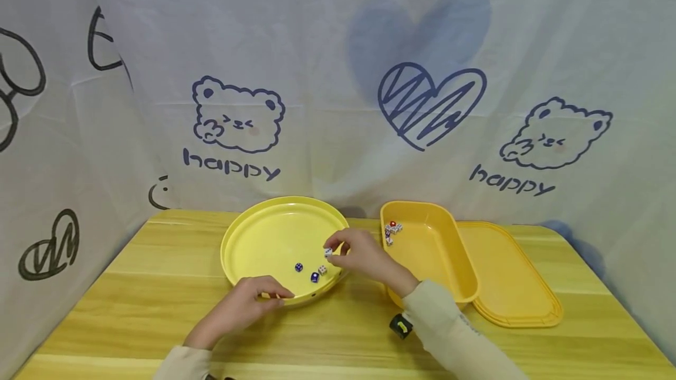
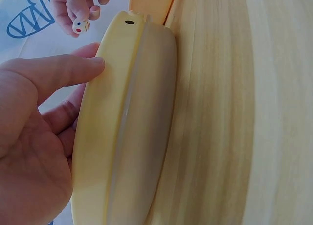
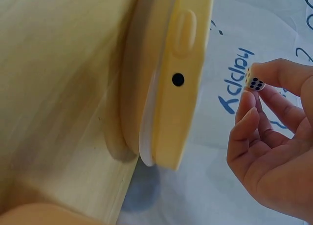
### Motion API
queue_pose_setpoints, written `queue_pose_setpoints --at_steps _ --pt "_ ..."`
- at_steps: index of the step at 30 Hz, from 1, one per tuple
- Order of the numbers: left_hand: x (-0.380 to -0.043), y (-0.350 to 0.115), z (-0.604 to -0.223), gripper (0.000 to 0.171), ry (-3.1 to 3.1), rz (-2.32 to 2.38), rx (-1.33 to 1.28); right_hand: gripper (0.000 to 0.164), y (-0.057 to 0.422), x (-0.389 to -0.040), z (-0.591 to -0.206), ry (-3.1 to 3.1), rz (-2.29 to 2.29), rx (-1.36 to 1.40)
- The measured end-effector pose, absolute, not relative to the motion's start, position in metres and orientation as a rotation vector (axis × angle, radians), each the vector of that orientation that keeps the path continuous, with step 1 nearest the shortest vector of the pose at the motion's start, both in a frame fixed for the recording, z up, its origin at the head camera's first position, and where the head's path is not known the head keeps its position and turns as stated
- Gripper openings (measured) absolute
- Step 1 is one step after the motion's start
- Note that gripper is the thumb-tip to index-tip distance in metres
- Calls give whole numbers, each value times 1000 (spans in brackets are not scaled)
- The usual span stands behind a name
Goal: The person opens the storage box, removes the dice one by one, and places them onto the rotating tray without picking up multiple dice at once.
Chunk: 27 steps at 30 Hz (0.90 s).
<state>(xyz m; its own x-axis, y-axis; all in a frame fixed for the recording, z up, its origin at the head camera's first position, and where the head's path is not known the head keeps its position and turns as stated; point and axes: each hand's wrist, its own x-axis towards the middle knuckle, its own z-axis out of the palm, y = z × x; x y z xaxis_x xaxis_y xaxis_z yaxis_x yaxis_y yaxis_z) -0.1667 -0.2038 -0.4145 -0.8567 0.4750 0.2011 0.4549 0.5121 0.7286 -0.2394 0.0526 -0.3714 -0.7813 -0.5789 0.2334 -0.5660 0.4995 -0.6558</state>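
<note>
My right hand point(image 1: 364, 254) pinches a white die point(image 1: 328, 252) between thumb and fingertips, above the right side of a round yellow tray point(image 1: 232, 239). Black pips show on that die point(image 3: 255, 83) in the right wrist view. My left hand point(image 1: 245, 306) grips the tray's near rim, with the thumb on the outer wall point(image 2: 110, 112) and the other fingers behind it. Inside the tray lie two blue dice, one point(image 1: 298, 267) farther left and one point(image 1: 314, 277) nearer the front, plus a white die point(image 1: 323, 270) beside them.
An orange-yellow rectangular box point(image 1: 438, 245) stands right of the tray, with several small dice point(image 1: 392, 230) in its far left corner. Its flat lid point(image 1: 509, 274) lies to the right. A small black object point(image 1: 401, 326) with a yellow mark is by my right sleeve. A printed cloth point(image 1: 327, 104) hangs behind.
</note>
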Motion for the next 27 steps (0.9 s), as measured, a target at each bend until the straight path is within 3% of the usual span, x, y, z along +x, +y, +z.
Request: queue_pose_setpoints --at_steps 27 --pt "-165 -203 -412 14 2698 1305 823 15 49 -237 -377 2766 -1105 -1000"
